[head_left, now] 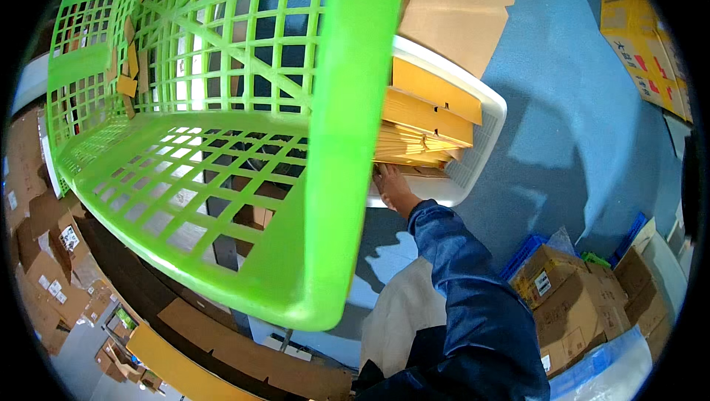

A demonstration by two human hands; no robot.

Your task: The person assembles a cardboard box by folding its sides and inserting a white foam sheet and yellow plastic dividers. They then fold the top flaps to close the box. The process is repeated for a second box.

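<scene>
- Yellow folded-card pieces (418, 116), flat and notched with dark slots, stand in rows inside a tub, stopping short of its right edge; the step in hand looks like a reach among them, and the next move seems to call for a sure grip clear of the basket's rim.
- Biggest is a bright green plastic lattice basket (347, 142), tilted close to the camera, its thick right-hand rim covering the tub's left end; what supports it does not show.
- Next is a white oblong plastic tub (501, 116), holding the yellow rows.
- Right hand (396, 188), bare below a dark blue sleeve, dips over the tub's near edge, fingertips partly behind the basket rim; whether it grasps anything I cannot tell. The left hand is out of view.
- Smallest are yellow-brown flat scraps (127, 86) along the basket's left wall, apparently inside it.
</scene>
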